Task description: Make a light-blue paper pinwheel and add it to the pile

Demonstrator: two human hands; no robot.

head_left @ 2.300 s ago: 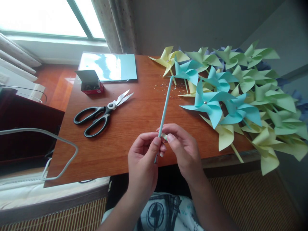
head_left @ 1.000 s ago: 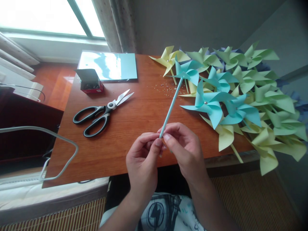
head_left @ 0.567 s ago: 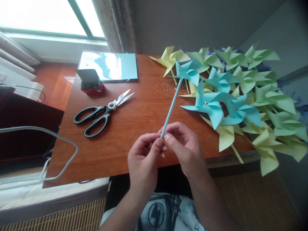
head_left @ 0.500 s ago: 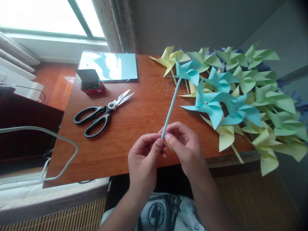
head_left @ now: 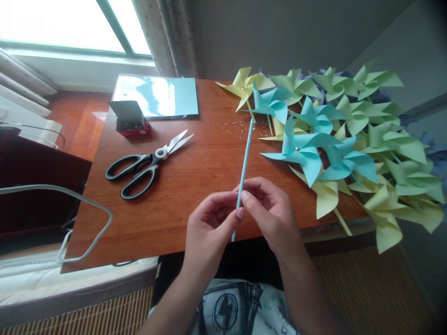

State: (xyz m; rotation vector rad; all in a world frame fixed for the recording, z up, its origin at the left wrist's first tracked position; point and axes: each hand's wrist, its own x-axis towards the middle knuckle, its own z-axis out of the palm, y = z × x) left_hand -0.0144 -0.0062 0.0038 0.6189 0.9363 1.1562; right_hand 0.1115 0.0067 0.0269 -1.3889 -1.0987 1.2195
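Both hands meet over the near edge of a wooden table [head_left: 195,172]. My left hand [head_left: 209,228] and my right hand [head_left: 268,216] pinch a thin light-blue paper stick [head_left: 245,158] near its lower end. The stick slants up and away towards a blue paper pinwheel [head_left: 270,103]; whether it joins that pinwheel I cannot tell. A short bit of the stick pokes out below my fingers.
A heap of blue, yellow and green paper pinwheels [head_left: 352,139] covers the table's right side. Black-handled scissors [head_left: 146,165] lie at the left, a small open red box [head_left: 130,120] and a blue sheet [head_left: 157,95] behind them. Tiny bits [head_left: 237,126] are scattered mid-table. A white cable [head_left: 63,195] runs at the left.
The stick has swung from leaning right to nearly upright, and slid down so its lower end now shows below my fingers. Both hands keep their pinch.
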